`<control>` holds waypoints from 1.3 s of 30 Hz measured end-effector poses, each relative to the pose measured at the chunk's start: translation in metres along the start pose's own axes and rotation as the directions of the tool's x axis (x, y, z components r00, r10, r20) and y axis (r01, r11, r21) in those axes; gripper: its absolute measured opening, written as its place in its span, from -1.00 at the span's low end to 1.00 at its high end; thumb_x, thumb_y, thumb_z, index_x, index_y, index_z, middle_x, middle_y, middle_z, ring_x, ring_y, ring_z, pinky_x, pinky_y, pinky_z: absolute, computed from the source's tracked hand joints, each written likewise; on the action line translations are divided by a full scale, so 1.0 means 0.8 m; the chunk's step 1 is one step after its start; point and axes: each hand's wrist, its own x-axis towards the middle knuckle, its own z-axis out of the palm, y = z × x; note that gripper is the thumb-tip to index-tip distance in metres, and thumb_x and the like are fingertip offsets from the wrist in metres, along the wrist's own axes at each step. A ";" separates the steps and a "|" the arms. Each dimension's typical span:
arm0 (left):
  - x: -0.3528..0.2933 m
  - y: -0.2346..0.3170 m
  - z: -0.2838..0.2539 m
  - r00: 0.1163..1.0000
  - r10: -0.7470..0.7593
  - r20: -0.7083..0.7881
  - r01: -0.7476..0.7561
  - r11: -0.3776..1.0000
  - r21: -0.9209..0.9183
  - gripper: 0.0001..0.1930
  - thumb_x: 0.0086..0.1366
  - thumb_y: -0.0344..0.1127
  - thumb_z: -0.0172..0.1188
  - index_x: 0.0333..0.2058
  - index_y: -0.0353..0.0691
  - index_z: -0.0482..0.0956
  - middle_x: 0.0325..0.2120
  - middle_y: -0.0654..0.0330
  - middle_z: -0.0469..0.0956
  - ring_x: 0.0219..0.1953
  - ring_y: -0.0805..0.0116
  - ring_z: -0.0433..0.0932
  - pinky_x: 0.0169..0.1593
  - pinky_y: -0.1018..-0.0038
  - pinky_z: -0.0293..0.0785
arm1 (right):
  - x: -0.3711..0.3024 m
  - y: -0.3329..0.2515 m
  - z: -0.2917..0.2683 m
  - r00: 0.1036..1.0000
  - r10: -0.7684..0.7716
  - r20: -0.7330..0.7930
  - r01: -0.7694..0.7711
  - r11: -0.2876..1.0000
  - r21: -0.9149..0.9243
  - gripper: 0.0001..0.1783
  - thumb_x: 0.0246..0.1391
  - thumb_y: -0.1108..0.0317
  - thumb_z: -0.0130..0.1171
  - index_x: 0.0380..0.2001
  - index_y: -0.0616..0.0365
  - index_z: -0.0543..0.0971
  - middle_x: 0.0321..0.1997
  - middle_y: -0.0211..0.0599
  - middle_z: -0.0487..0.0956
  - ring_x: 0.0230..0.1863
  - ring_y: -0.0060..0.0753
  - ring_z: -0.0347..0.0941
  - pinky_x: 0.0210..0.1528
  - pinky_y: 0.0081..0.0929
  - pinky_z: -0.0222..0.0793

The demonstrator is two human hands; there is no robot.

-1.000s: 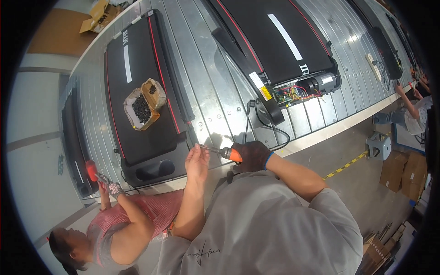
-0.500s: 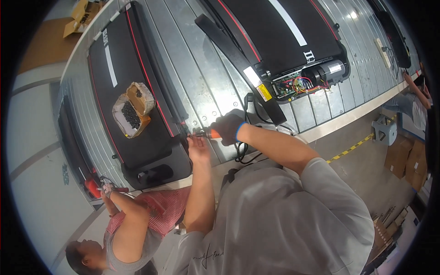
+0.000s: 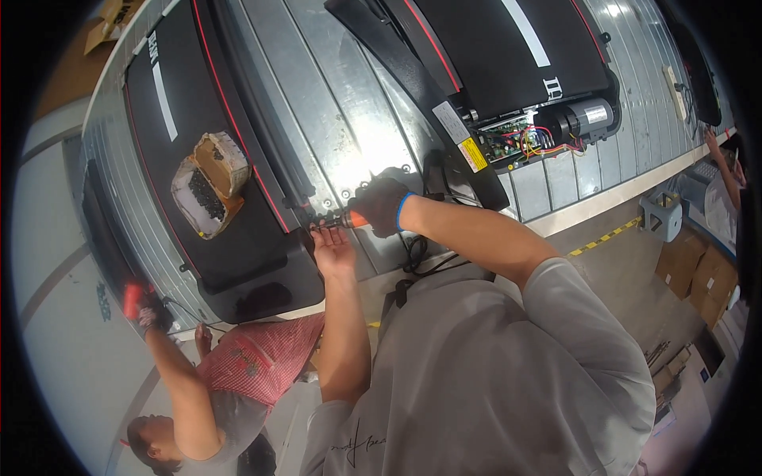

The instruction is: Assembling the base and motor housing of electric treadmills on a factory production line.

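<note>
My right hand (image 3: 381, 208), in a dark glove with a blue cuff, is closed round an orange and black electric screwdriver (image 3: 359, 219). The tool lies level and points left, its front end against the side of a black treadmill (image 3: 254, 262) with red stripes. My bare left hand (image 3: 334, 252) is palm up at the tool's front end, fingers curled in. Whatever those fingers pinch is too small to make out. On the treadmill's deck stands a torn, open carton (image 3: 228, 168) holding many small black screws (image 3: 205, 198).
To the right, a second treadmill (image 3: 484, 47) shows its circuit board (image 3: 508, 141) and motor (image 3: 571, 119). A long black post (image 3: 421, 87) leans beside it, with a cable (image 3: 417, 254) below. At the left a co-worker (image 3: 190, 397) holds a red tool (image 3: 132, 301). A grey-blue stool (image 3: 660, 216) stands on the floor.
The view has shifted slightly, moving the bench's things in the picture. My hands stay together at the treadmill's side. The co-worker's arm with the red tool has reached further out to the left.
</note>
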 end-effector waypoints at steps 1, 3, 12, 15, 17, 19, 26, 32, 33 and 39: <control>-0.002 0.000 0.002 1.000 -0.001 -0.002 0.001 1.000 0.002 -0.79 0.51 0.00 0.10 -0.05 0.20 0.66 -0.15 0.56 0.64 -0.13 0.49 0.49 0.09 0.41 0.41 | -0.001 0.000 -0.006 1.000 0.001 0.001 -0.001 1.000 0.003 -0.53 0.01 0.31 0.26 0.06 0.01 0.58 0.00 -0.10 0.66 0.07 -0.05 0.63 0.12 -0.15 0.48; -0.006 0.001 0.003 1.000 0.018 -0.022 -0.019 0.999 -0.047 -0.77 0.56 -0.09 0.06 0.05 0.11 0.60 -0.12 0.47 0.63 -0.09 0.47 0.51 0.09 0.42 0.43 | 0.000 -0.002 -0.019 1.000 -0.027 0.012 0.028 0.999 -0.018 -0.58 0.02 0.34 0.25 0.02 0.03 0.60 -0.04 -0.09 0.68 0.05 -0.04 0.64 0.08 -0.13 0.50; -0.073 0.097 0.058 0.268 0.787 0.555 -0.613 -0.306 0.729 -0.65 0.56 -0.15 -0.03 -0.21 -0.37 0.53 -0.35 -0.04 0.53 -0.26 0.11 0.56 -0.13 0.21 0.51 | 0.019 0.037 0.014 0.992 -0.083 -0.100 0.084 0.996 0.003 -0.67 0.05 0.39 0.23 -0.07 0.11 0.61 -0.14 -0.05 0.70 -0.06 0.04 0.67 -0.02 -0.08 0.54; -0.018 0.109 0.068 0.274 0.597 0.754 -0.254 -0.711 0.655 -0.73 0.54 -0.20 -0.03 -0.15 -0.32 0.49 -0.21 -0.13 0.57 -0.12 -0.18 0.55 -0.07 0.03 0.48 | 0.029 0.022 0.011 0.985 -0.133 -0.108 0.134 0.991 -0.001 -0.67 0.05 0.38 0.22 -0.07 0.11 0.60 -0.15 -0.05 0.69 -0.06 0.05 0.67 -0.02 -0.07 0.54; -0.021 0.099 0.065 0.297 0.597 0.745 -0.255 -0.702 0.665 -0.73 0.53 -0.19 -0.02 -0.11 -0.31 0.50 -0.20 -0.14 0.57 -0.11 -0.22 0.55 -0.06 0.02 0.48 | 0.027 0.030 0.009 0.990 -0.110 -0.089 0.110 0.994 -0.005 -0.73 0.10 0.34 0.18 -0.11 0.09 0.61 -0.15 -0.05 0.68 -0.06 0.05 0.67 -0.03 -0.05 0.53; -0.012 0.097 0.076 0.339 0.588 0.735 -0.240 -0.701 0.672 -0.77 0.51 -0.23 0.02 -0.17 -0.30 0.48 -0.26 -0.10 0.55 -0.14 -0.18 0.55 -0.10 0.01 0.48 | 0.027 0.024 0.003 0.991 -0.098 -0.091 0.093 0.994 -0.047 -0.75 0.14 0.32 0.14 -0.12 0.08 0.62 -0.14 -0.07 0.68 -0.05 0.05 0.67 -0.03 -0.04 0.53; -0.018 0.102 0.074 0.405 0.625 0.667 -0.273 -0.613 0.741 -0.75 0.53 -0.20 -0.03 -0.15 -0.31 0.46 -0.22 -0.11 0.55 -0.10 -0.17 0.54 -0.08 -0.01 0.48 | 0.044 0.014 0.014 0.991 -0.093 -0.094 0.090 0.995 -0.037 -0.75 0.19 0.26 0.10 -0.13 0.07 0.64 -0.17 -0.10 0.72 -0.10 0.04 0.69 -0.04 -0.03 0.54; -0.011 0.104 0.068 0.435 0.632 0.641 -0.427 -0.483 0.765 -0.69 0.53 -0.16 -0.02 -0.05 -0.34 0.42 -0.17 -0.17 0.54 -0.04 -0.22 0.53 0.04 0.05 0.44 | 0.024 0.004 0.002 0.995 -0.056 -0.082 0.049 0.995 -0.084 -0.68 0.04 0.30 0.23 -0.10 0.07 0.64 -0.15 -0.12 0.72 -0.04 -0.02 0.67 0.00 -0.09 0.53; 0.012 0.112 0.047 0.364 0.694 0.621 -0.567 -0.364 0.739 -0.67 0.51 -0.14 0.01 -0.04 -0.34 0.42 -0.13 -0.14 0.54 -0.05 -0.16 0.54 0.05 0.08 0.45 | 0.012 -0.005 -0.004 0.996 -0.049 -0.078 0.043 0.996 -0.073 -0.63 0.00 0.33 0.25 -0.05 0.03 0.64 -0.13 -0.13 0.72 0.01 -0.05 0.65 0.05 -0.11 0.51; 0.102 0.269 0.008 0.819 0.425 0.386 -0.574 0.612 0.544 -0.23 0.44 0.24 -0.16 0.31 -0.35 0.28 0.24 -0.28 0.37 0.16 -0.27 0.47 0.20 -0.12 0.46 | -0.092 0.019 0.109 0.973 0.126 -0.194 0.027 0.769 0.638 -0.40 -0.25 0.34 0.43 0.02 -0.15 0.67 0.05 -0.21 0.68 0.14 -0.11 0.58 0.17 -0.21 0.47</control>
